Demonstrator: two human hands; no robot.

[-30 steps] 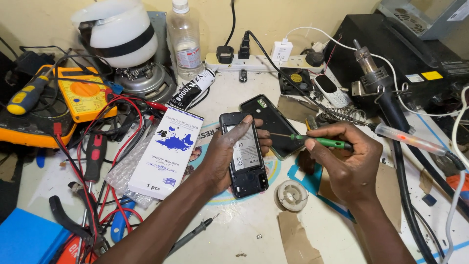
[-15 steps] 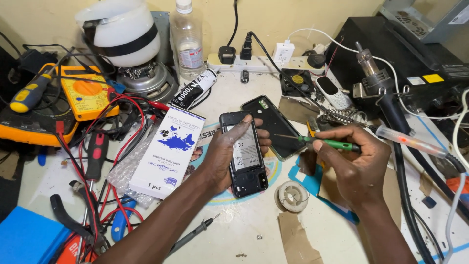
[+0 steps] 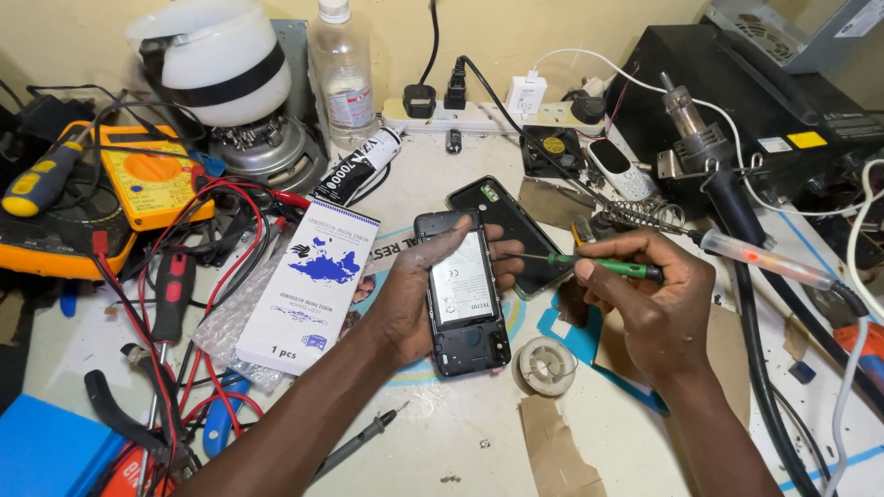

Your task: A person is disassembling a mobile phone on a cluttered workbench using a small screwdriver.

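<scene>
The left hand [image 3: 419,299] fingers clamp the opened black mobile phone [image 3: 462,294] above the cluttered white surface [image 3: 460,433], while the right hand [image 3: 658,308] fingers pinch the green-handled slim screwdriver [image 3: 589,265], its tip at the phone's right edge.

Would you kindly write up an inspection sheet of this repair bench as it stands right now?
Surface: pale worktop, scuffed and crowded.
Job's things: opened phone, back facing up; green screwdriver with its tip at the phone's right edge.
Clutter: white box, black back cover, solder reel, orange multimeter, plastic bottle.
Grippers: left hand grips the phone; right hand holds the screwdriver.
Cables: red test leads; power strip with plugs.
Surroundings: yellowish wall.
</scene>
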